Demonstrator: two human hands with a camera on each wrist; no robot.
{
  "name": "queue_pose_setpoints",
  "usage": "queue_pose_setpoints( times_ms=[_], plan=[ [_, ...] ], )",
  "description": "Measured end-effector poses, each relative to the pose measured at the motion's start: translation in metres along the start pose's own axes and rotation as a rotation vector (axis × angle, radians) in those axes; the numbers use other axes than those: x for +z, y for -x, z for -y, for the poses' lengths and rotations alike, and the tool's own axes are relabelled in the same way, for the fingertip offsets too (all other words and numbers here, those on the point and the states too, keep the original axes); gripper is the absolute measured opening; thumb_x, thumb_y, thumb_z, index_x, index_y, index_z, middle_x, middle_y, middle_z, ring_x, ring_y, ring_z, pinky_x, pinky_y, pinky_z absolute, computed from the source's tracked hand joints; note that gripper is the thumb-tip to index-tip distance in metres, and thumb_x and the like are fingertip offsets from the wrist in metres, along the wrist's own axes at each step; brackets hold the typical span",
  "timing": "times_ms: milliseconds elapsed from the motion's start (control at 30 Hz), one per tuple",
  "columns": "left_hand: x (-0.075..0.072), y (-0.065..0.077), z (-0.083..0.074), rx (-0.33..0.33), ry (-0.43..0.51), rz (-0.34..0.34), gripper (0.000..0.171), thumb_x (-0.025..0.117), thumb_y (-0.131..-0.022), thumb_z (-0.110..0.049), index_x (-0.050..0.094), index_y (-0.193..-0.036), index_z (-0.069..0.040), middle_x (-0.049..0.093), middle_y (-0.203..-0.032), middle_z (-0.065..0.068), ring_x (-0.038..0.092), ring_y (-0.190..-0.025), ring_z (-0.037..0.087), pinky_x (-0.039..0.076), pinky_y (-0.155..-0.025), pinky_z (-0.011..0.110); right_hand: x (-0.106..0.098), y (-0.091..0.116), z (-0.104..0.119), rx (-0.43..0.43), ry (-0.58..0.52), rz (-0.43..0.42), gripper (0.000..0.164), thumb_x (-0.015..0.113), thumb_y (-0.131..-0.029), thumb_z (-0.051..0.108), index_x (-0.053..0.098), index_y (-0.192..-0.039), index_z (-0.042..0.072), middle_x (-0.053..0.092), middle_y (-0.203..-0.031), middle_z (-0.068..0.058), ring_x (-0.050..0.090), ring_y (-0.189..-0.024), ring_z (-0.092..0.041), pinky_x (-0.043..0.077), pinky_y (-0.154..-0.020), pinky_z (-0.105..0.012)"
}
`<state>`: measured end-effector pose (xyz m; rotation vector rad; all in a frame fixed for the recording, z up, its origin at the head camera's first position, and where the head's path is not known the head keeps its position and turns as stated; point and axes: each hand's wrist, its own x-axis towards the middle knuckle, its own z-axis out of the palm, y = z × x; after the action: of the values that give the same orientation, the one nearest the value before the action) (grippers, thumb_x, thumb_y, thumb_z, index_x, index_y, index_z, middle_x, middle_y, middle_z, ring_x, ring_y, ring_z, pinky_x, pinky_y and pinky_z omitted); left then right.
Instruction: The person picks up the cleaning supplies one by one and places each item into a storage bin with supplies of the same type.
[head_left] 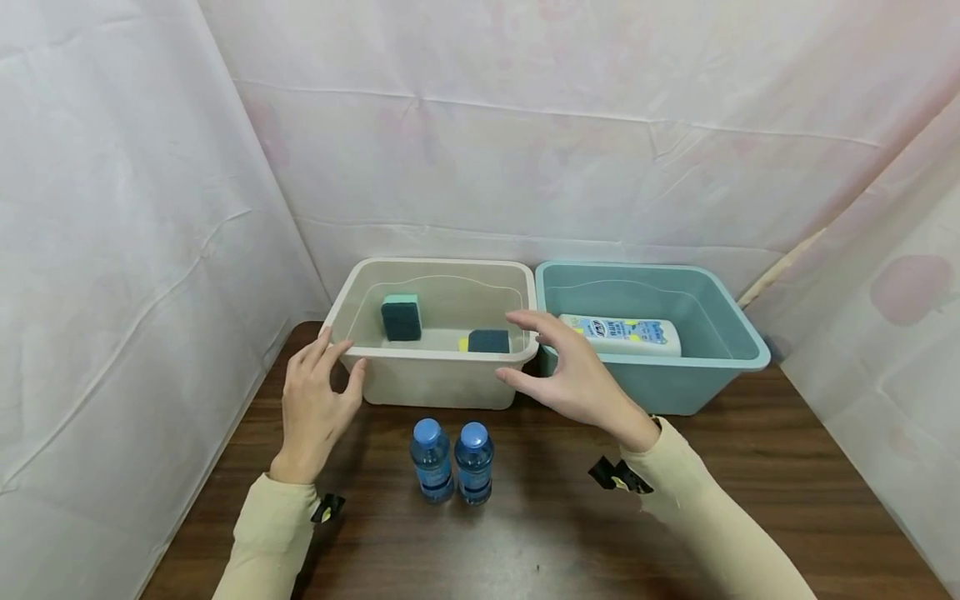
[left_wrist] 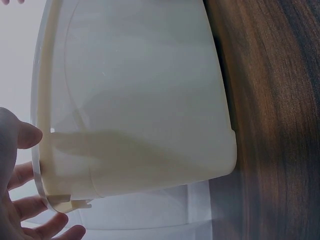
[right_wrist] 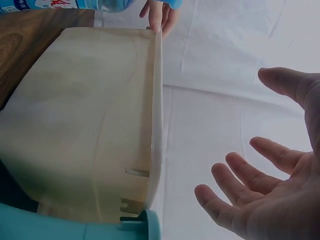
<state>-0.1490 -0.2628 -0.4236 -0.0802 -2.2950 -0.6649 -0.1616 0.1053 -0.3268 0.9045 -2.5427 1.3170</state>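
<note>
A beige plastic bin (head_left: 435,379) stands on the table. One sponge (head_left: 402,318) stands upright inside it at the left, and another sponge (head_left: 487,341) is partly hidden behind the front wall at the right. My left hand (head_left: 315,408) is at the bin's front left corner, fingers spread along the rim (left_wrist: 44,100), with the thumb at the front side. Over the front right corner hovers my right hand (head_left: 573,375), thumb and fingers apart, holding nothing; the right wrist view shows its fingers (right_wrist: 235,175) clear of the rim.
Two small blue-capped bottles (head_left: 432,462) stand side by side before the beige bin. A teal bin (head_left: 660,387) adjoins it on the right, with a white labelled bottle (head_left: 622,333) lying inside. Pale cloth (head_left: 480,167) hangs behind and at both sides.
</note>
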Motion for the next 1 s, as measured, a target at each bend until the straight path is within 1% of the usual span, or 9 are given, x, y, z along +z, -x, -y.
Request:
queue_pose_setpoints(
  times_ms=[200,400,533,633,767,900,1000],
  plan=[
    [-0.001,0.001,0.001,-0.004,0.003,-0.002,0.042,0.079,-0.094,-0.023,0.073,-0.13,-0.002,0.056,-0.156,0.024,0.053,-0.135,0.053,0.044,-0.108,0.073,0.003,0.012,-0.005,0.037,-0.014,-0.011,0.067,0.085,-0.092,0.032,0.058,-0.152,0.02,0.057,-0.158,0.001,0.052,-0.147,-0.021,0.049,-0.117,-0.054],
    [0.0,0.001,0.001,-0.008,-0.001,0.003,0.041,0.079,-0.094,-0.023,0.073,-0.13,-0.003,0.057,-0.156,0.024,0.053,-0.135,0.052,0.045,-0.107,0.074,0.01,0.026,-0.01,0.044,-0.009,-0.023,0.067,0.086,-0.091,0.032,0.059,-0.151,0.018,0.056,-0.159,-0.002,0.052,-0.148,-0.024,0.051,-0.116,-0.054],
    [0.0,0.0,0.0,-0.004,-0.005,0.004,0.041,0.079,-0.095,-0.024,0.073,-0.13,-0.004,0.057,-0.156,0.024,0.053,-0.135,0.052,0.044,-0.107,0.073,0.013,0.035,-0.012,0.053,-0.015,-0.042,0.067,0.086,-0.091,0.032,0.059,-0.152,0.021,0.057,-0.159,0.0,0.052,-0.149,-0.023,0.051,-0.115,-0.053],
    [0.0,0.0,0.0,-0.002,-0.007,0.002,0.041,0.079,-0.094,-0.024,0.074,-0.13,-0.004,0.057,-0.156,0.024,0.054,-0.134,0.052,0.045,-0.107,0.073,0.015,0.041,-0.016,0.065,-0.019,-0.043,0.067,0.085,-0.092,0.032,0.058,-0.152,0.023,0.057,-0.158,0.001,0.053,-0.148,-0.022,0.051,-0.115,-0.054],
    [-0.001,0.0,-0.001,0.0,-0.009,0.002,0.041,0.079,-0.094,-0.023,0.074,-0.129,-0.003,0.058,-0.155,0.024,0.054,-0.133,0.052,0.044,-0.107,0.073,0.018,0.051,-0.02,0.079,-0.02,-0.039,0.066,0.085,-0.093,0.033,0.058,-0.152,0.022,0.058,-0.156,0.002,0.055,-0.145,-0.021,0.052,-0.113,-0.056],
    [-0.001,0.0,-0.001,0.002,-0.012,0.002,0.041,0.079,-0.094,-0.023,0.074,-0.129,-0.003,0.058,-0.155,0.024,0.054,-0.133,0.052,0.044,-0.108,0.073,0.019,0.057,-0.023,0.088,-0.029,-0.047,0.066,0.085,-0.093,0.033,0.059,-0.151,0.02,0.059,-0.155,0.004,0.056,-0.145,-0.02,0.052,-0.113,-0.055],
    [-0.001,0.0,-0.001,0.002,-0.011,0.0,0.041,0.079,-0.094,-0.023,0.073,-0.129,-0.003,0.057,-0.155,0.024,0.054,-0.134,0.052,0.044,-0.108,0.073,0.018,0.06,-0.026,0.094,-0.027,-0.061,0.064,0.084,-0.093,0.033,0.059,-0.151,0.022,0.061,-0.153,0.004,0.057,-0.143,-0.02,0.052,-0.113,-0.054]
  ],
)
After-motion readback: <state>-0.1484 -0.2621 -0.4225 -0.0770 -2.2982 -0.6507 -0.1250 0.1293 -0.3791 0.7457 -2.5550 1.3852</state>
